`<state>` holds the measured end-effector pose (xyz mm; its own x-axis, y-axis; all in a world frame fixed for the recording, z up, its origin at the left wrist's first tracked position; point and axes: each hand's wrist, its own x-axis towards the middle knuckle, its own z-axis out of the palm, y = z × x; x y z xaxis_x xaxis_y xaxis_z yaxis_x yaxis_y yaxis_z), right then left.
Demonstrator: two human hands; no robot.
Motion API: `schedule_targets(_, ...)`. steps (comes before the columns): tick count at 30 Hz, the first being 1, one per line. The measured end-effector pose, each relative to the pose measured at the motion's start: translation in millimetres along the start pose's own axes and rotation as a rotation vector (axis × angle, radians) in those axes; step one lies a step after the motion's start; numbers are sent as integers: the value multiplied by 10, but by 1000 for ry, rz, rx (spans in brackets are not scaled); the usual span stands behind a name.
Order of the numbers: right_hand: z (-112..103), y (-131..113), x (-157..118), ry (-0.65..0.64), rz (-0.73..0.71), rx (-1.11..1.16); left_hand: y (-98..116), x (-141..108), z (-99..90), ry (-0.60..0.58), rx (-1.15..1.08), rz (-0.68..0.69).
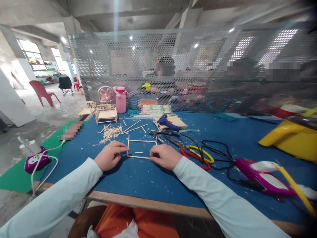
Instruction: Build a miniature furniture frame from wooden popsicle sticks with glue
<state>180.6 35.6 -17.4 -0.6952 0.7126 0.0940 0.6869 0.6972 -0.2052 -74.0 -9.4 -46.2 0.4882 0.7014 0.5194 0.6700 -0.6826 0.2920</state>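
On the blue table top lies a rectangular frame of thin wooden sticks. My left hand is at its left side, index finger stretched out to the left stick, the other fingers curled. At the lower right corner, my right hand has thumb and fingers pinched round the stick end. A short loose stick lies inside the frame. Behind it is a pile of short sticks. A blue glue gun rests on a stack of wooden pieces.
Scissors with red and yellow handles, black cables and a purple power strip lie right. A yellow container stands far right. Small wooden models and a pink bottle stand behind, before a perforated screen; people sit beyond.
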Motion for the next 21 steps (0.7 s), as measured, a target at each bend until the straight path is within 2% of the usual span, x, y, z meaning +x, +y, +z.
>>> schedule_targets(11, 19, -29, 1, 38, -18, 70, 3, 8, 7, -13, -35, -25)
schedule_targets(14, 30, -91, 23, 107, -48, 117, 0, 9, 12, -6, -29, -9)
schedule_targets(18, 84, -293, 215, 244, -96, 169, 2, 17, 9, 1, -11, -9)
schedule_targets(21, 127, -443, 434, 201, 15, 320, 1, 23, 0, 0, 9, 1)
